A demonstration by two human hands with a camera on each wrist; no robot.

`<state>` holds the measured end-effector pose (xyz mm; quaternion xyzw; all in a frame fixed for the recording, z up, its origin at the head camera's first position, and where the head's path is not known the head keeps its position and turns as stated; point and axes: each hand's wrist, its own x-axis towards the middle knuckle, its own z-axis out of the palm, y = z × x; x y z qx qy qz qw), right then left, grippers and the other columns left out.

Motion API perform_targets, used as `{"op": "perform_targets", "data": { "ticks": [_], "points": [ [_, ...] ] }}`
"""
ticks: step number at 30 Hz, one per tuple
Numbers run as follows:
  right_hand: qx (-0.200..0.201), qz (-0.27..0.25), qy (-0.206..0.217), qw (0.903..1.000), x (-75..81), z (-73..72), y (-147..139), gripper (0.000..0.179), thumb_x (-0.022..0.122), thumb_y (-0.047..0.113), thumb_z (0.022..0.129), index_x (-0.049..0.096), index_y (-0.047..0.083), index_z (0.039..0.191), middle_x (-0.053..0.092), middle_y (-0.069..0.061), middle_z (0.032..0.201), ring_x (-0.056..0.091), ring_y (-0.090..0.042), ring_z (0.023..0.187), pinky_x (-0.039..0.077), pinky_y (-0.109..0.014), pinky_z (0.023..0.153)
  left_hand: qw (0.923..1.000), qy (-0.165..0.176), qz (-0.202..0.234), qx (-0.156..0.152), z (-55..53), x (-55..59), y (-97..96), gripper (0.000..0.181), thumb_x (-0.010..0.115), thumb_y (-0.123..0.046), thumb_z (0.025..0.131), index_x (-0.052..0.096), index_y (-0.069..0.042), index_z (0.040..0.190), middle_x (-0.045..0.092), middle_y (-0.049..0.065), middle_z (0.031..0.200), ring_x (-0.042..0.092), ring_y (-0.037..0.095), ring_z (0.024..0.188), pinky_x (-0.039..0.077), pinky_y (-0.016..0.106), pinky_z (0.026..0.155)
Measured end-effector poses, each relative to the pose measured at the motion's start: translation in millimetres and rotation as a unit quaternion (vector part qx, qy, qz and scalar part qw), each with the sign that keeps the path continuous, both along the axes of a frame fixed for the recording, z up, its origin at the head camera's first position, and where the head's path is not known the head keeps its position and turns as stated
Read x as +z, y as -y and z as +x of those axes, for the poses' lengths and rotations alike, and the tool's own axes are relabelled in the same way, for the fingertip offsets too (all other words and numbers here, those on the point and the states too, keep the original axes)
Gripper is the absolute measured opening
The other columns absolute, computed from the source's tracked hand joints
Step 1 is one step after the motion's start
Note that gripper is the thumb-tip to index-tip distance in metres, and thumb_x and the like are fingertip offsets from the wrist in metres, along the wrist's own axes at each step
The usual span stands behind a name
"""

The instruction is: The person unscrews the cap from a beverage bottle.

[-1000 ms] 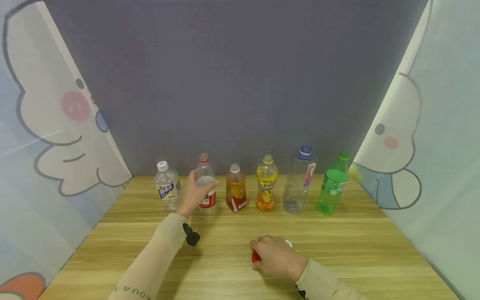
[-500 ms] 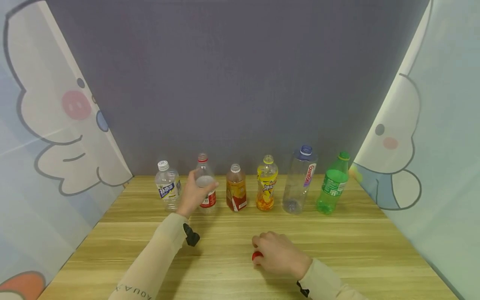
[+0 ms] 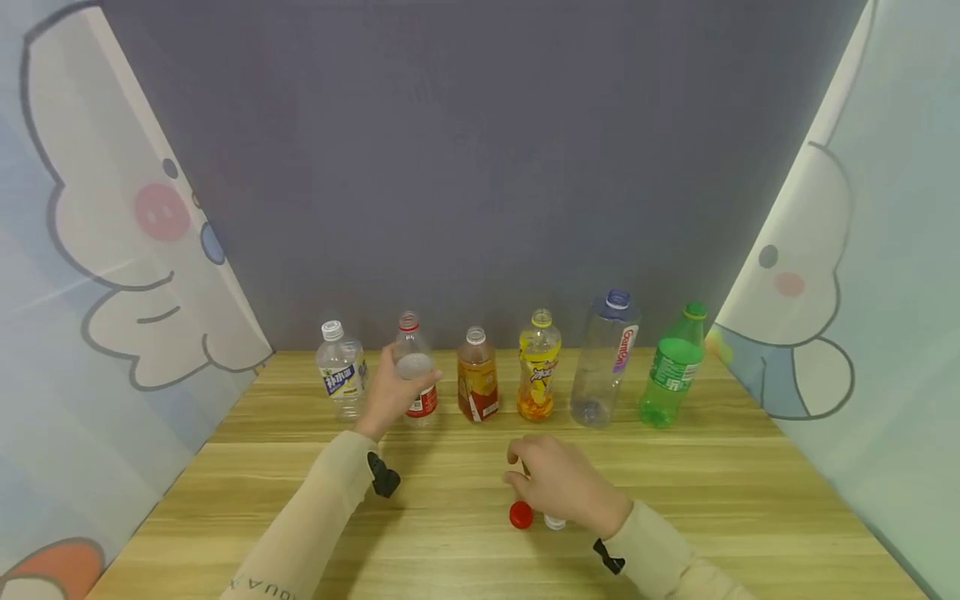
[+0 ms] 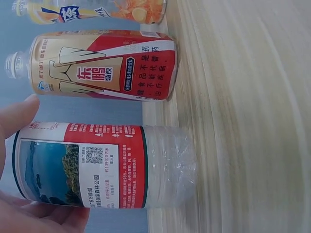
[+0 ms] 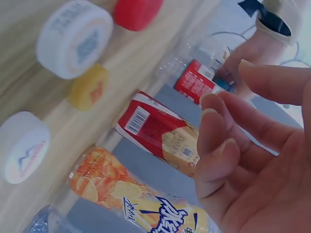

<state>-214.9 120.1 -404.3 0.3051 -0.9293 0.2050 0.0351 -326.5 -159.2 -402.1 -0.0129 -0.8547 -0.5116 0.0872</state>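
My left hand (image 3: 392, 392) grips a clear plastic bottle with a red label (image 4: 102, 165) round its upper body. That bottle stands upright, with a red ring on its bare neck. My right hand (image 3: 566, 479) hovers over the table with its fingers loosely bent and nothing between thumb and fingertips (image 5: 209, 111). Just below it in the head view lie a red bottle cap (image 3: 521, 515) and a white cap (image 3: 555, 522). The right wrist view also shows a yellow cap (image 5: 90, 87) and a second white cap (image 5: 24, 147), both hidden by the hand in the head view.
A white-capped bottle (image 3: 341, 375) stands at the row's left end. Right of the gripped bottle stand a red-and-gold bottle (image 3: 477, 379), a yellow-labelled bottle (image 3: 538, 371), a tall clear bottle (image 3: 600, 367) and a green bottle (image 3: 672, 367). A grey wall (image 3: 480, 167) rises behind.
My right hand has lifted off the red cap and moved away from me, leaving the red cap and a white cap in plain view. My left hand stays on its bottle.
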Motion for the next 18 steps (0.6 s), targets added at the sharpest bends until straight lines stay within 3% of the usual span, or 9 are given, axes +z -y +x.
{"op": "perform_targets", "data": {
  "ticks": [8, 18],
  "points": [
    [-0.017, -0.025, -0.026, 0.9992, 11.3, -5.8, 1, 0.011, 0.074, 0.023, 0.093, 0.069, 0.013, 0.093, 0.049, 0.01, 0.069, 0.045, -0.006, 0.06, 0.04, -0.026, 0.052, 0.9999, -0.007, 0.0, -0.011, 0.0, -1.9, 5.9, 0.092, 0.086, -0.03, 0.083, 0.031, -0.005, 0.152, 0.057, 0.022, 0.134, 0.058, 0.039, 0.121, 0.046, 0.055, 0.1],
    [-0.026, -0.037, -0.025, 0.9987, 17.7, -8.7, 2, 0.01, 0.073, 0.024, 0.094, 0.069, 0.014, 0.094, 0.05, 0.011, 0.07, 0.046, -0.007, 0.061, 0.041, -0.026, 0.053, 0.9998, -0.004, -0.021, -0.006, -3.3, -3.5, 0.4, 0.09, 0.083, -0.033, 0.086, 0.029, -0.006, 0.154, 0.059, 0.022, 0.13, 0.06, 0.036, 0.118, 0.049, 0.052, 0.096]
  ]
}}
